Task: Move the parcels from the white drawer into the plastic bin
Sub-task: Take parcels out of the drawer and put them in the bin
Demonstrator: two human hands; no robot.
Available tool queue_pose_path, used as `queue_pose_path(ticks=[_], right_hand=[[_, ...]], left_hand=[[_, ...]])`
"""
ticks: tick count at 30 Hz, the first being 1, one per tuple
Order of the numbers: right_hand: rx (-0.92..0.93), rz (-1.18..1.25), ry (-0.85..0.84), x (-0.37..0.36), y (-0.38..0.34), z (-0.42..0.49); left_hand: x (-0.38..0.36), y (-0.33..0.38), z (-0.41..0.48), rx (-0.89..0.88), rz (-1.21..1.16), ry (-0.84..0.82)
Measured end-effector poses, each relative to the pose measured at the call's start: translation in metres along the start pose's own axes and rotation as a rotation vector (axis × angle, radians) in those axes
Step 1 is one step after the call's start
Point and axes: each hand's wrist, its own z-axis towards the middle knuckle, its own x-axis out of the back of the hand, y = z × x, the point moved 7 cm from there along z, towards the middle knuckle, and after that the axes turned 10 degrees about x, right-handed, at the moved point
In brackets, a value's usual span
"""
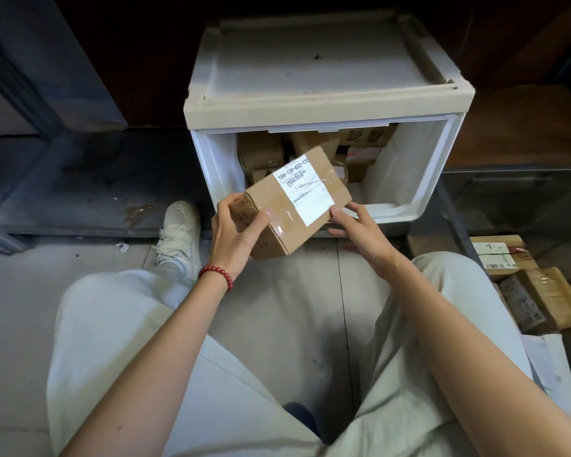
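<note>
A brown cardboard parcel with a white shipping label and clear tape is held in the air just in front of the white drawer. My left hand grips its near left end. My right hand holds its right edge with the fingertips. The drawer is pulled out of a white cabinet and holds several more brown parcels at its back. The clear plastic bin stands at the right, with parcels lying in it.
I am crouched on a grey floor; my knees in pale trousers fill the lower frame and a white shoe is left of the drawer. A dark metal step runs along the left.
</note>
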Motion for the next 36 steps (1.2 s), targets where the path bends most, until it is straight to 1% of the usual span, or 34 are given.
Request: queue_pose_path(ticks=[5, 8, 10, 14, 19, 23, 26, 33, 36], right_hand=[[0.054, 0.021, 0.045, 0.006, -0.003, 0.000], [0.108, 0.036, 0.030, 0.009, -0.006, 0.002], [0.112, 0.068, 0.022, 0.010, -0.005, 0.002], [0.087, 0.102, 0.040, 0.012, -0.004, -0.002], [0.049, 0.117, 0.033, 0.011, -0.007, -0.008], [0.044, 0.148, 0.026, 0.018, -0.019, -0.019], [0.086, 0.116, 0.015, 0.029, -0.034, -0.026], [0.225, -0.053, 0.055, 0.084, -0.076, -0.057], [0.244, -0.090, 0.125, 0.121, -0.089, -0.072]], left_hand=[[-0.002, -0.005, 0.000, 0.105, -0.093, -0.078], [-0.006, -0.009, -0.004, 0.210, -0.166, -0.141], [-0.007, -0.009, -0.007, 0.225, -0.177, -0.143], [-0.006, 0.001, -0.010, 0.111, -0.060, -0.119], [-0.006, 0.005, -0.011, 0.079, 0.033, -0.139], [-0.006, 0.022, -0.013, -0.079, 0.089, -0.143], [-0.009, 0.036, -0.018, -0.186, 0.198, -0.112], [-0.049, 0.066, -0.028, -0.240, 0.251, -0.200], [-0.079, 0.092, -0.034, -0.272, 0.263, -0.212]])
